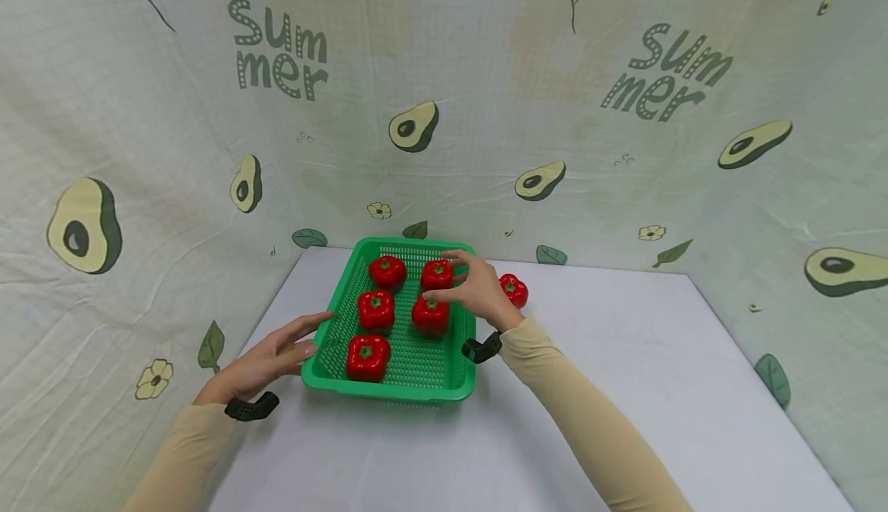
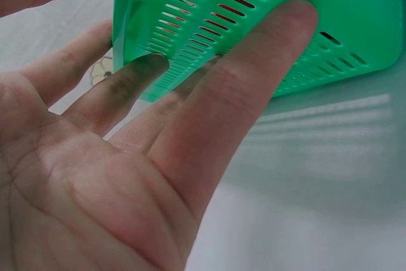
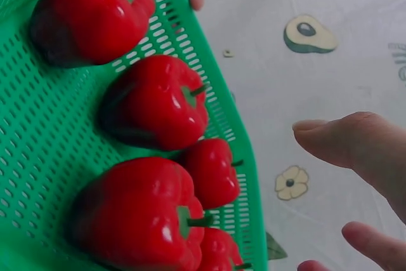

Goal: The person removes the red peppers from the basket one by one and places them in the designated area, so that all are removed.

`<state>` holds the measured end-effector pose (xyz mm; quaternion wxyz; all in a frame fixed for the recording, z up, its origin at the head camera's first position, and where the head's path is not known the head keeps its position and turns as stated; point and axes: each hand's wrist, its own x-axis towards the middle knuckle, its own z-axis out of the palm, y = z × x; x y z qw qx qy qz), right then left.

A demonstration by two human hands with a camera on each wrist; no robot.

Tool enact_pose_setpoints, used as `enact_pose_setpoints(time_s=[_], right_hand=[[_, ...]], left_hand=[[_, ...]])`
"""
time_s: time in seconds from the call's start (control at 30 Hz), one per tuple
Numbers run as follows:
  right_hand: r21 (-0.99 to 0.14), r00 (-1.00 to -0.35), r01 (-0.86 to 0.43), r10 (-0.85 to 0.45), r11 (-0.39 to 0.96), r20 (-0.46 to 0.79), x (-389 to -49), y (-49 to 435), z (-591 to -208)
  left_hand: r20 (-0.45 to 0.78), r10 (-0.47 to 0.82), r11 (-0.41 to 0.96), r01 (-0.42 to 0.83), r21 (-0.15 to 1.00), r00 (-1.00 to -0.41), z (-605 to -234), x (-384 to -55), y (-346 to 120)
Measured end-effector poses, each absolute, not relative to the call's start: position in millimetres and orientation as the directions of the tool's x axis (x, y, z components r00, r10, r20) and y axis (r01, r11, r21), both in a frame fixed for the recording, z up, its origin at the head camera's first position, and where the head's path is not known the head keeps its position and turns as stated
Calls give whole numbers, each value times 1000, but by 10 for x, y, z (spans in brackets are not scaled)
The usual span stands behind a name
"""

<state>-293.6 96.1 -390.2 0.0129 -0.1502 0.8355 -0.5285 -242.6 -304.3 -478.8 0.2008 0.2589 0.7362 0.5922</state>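
Observation:
A green perforated plastic basket holds several glossy red bell peppers with green stems. My left hand is at the basket's left side; in the left wrist view its extended fingers touch the outer wall. Over the basket's right part, my right hand has thumb and fingers spread apart near the two right-hand peppers. Nothing shows between its fingertips in the right wrist view, where the fingers stand apart from the peppers.
One more red bell pepper lies on the white table, just outside the basket's right side and partly behind my right wrist. A pale cloth printed with avocados and leaves hangs behind and beside the table.

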Motion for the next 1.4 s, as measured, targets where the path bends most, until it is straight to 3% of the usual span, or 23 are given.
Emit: enact_pose_setpoints(time_s=[0.6, 1.4], right_hand=[[-783, -935, -309, -322, 540, 147, -3048, 692, -4121], [-662, -943, -280, -328, 695, 54, -3104, 541, -4240]], left_hand=[[5, 605, 169, 134, 977, -796, -4818, -2425, -3063], [-17, 586, 187, 115, 976, -810, -4812, -2417, -3048]])
